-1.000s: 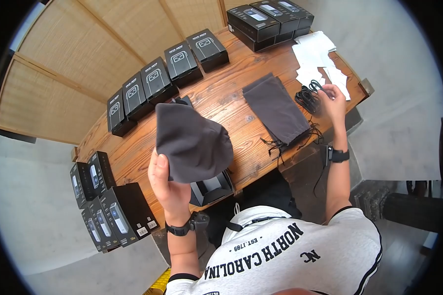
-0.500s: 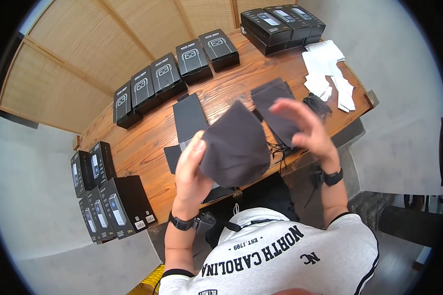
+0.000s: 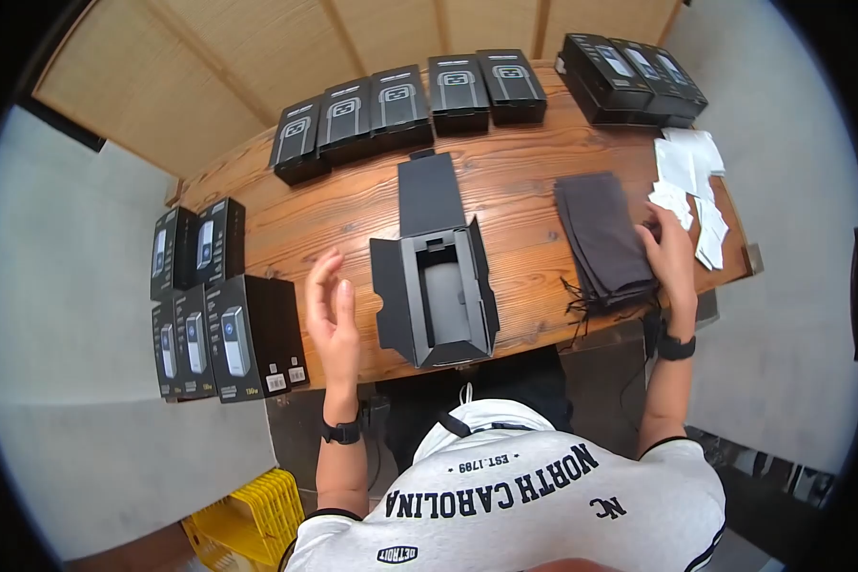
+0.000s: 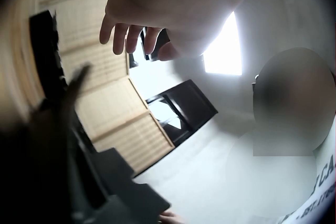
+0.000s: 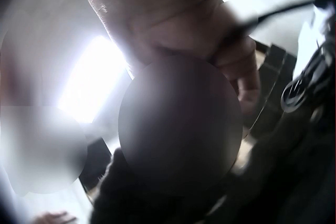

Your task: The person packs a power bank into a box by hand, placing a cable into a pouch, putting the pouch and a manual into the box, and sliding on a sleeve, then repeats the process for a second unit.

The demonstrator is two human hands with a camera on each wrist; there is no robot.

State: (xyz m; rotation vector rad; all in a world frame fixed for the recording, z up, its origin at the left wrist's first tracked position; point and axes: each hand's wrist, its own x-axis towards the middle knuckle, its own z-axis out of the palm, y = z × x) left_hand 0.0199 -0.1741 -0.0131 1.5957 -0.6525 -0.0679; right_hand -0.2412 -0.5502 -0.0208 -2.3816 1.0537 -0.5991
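My left hand (image 3: 332, 315) is raised left of an open black box (image 3: 439, 296), fingers loosely bent and holding nothing. That box lies with its lid panel (image 3: 432, 195) folded back and its side flaps spread; a recessed insert shows inside. My right hand (image 3: 675, 257) reaches down at the right edge of a stack of dark grey drawstring pouches (image 3: 605, 229), thumb and fingers apart. In the right wrist view a coiled black cable (image 5: 294, 95) lies near the fingers (image 5: 248, 90). From the head, the hand covers most of the cables.
Black boxes (image 3: 400, 100) stand in a row at the back of the wooden table (image 3: 520, 200). More boxes are stacked at the far right (image 3: 629, 81) and the left (image 3: 234, 329). White papers (image 3: 691, 167) lie on the right. A yellow crate (image 3: 248, 520) is below.
The grey pouch has left my left hand, which has moved left of the open box. My right hand has gone back right to the cables beside the pouch stack. The head view has shifted.
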